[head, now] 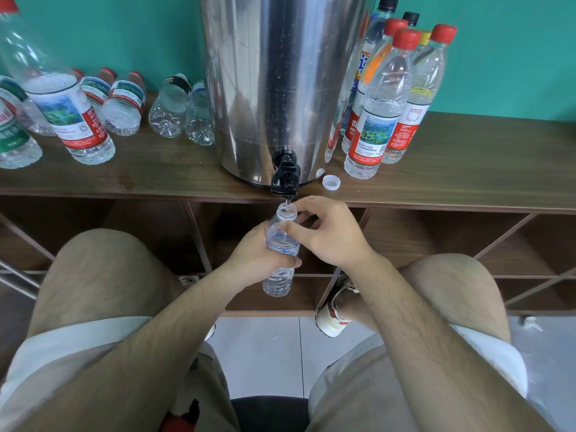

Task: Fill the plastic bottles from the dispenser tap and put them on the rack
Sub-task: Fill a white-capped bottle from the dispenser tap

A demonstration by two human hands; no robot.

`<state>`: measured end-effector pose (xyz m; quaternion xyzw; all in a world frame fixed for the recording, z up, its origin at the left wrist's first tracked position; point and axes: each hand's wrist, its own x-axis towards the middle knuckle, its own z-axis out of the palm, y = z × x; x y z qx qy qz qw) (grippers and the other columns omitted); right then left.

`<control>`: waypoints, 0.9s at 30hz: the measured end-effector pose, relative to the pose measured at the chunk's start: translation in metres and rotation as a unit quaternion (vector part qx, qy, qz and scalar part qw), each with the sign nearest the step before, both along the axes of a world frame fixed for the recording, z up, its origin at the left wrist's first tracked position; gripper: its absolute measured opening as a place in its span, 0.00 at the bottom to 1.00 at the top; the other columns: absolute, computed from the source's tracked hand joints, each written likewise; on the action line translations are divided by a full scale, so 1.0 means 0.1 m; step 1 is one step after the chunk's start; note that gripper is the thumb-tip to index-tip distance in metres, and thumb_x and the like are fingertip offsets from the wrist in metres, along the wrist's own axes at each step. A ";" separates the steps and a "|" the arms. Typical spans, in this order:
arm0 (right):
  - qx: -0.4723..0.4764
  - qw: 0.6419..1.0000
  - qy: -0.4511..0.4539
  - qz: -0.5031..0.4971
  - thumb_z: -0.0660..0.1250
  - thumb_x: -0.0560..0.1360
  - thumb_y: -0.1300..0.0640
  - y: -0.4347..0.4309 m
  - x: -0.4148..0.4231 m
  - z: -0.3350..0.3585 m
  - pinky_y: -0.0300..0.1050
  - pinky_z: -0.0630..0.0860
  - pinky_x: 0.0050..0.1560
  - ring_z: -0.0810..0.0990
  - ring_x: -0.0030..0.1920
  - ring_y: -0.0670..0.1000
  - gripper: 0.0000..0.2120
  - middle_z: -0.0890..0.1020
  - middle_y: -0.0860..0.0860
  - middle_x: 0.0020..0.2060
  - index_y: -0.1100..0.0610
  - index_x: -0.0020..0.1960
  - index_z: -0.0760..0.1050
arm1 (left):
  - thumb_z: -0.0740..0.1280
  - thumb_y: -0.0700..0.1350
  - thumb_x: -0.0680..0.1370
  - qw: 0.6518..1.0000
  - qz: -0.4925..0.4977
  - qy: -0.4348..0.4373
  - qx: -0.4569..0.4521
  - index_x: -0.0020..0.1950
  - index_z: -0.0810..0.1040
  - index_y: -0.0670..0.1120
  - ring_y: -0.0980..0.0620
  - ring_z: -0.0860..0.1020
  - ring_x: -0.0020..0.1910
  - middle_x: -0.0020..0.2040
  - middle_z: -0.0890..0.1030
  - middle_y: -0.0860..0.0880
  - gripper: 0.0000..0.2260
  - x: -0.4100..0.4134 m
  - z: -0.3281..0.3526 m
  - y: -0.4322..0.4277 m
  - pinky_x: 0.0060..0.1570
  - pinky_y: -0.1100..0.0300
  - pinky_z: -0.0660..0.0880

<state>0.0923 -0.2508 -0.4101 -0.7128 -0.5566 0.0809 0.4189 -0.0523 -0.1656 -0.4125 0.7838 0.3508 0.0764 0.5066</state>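
While the left hand closes its grip round the middle of one open bottle and the right hand pinches its neck, the bottle stands upright, mouth directly beneath the single tap. Count: one dispenser, one loose cap, six capped bottles standing on the table.

a red label on a capped bottle just right of the dispenser reads 农; other print is illegible.
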 end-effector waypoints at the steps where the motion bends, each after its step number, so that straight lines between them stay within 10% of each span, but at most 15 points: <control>1: 0.000 1.000 0.000 0.000 0.76 0.75 0.55 0.00 0.00 0.00 0.34 0.74 0.44 0.82 0.47 0.44 0.10 0.85 0.42 0.47 0.52 0.56 0.86 | 0.81 0.41 0.71 1.000 0.000 0.000 0.000 0.73 0.73 0.49 0.48 0.79 0.65 0.66 0.81 0.49 0.33 0.00 0.00 0.00 0.69 0.44 0.75; 27: -0.013 1.000 0.001 -0.002 0.76 0.76 0.54 0.01 0.00 -0.02 0.35 0.77 0.45 0.83 0.49 0.44 0.11 0.85 0.43 0.49 0.52 0.57 0.86 | 0.81 0.40 0.70 1.000 -0.001 -0.001 -0.004 0.74 0.73 0.48 0.48 0.79 0.65 0.66 0.81 0.49 0.34 0.00 -0.02 0.00 0.70 0.44 0.74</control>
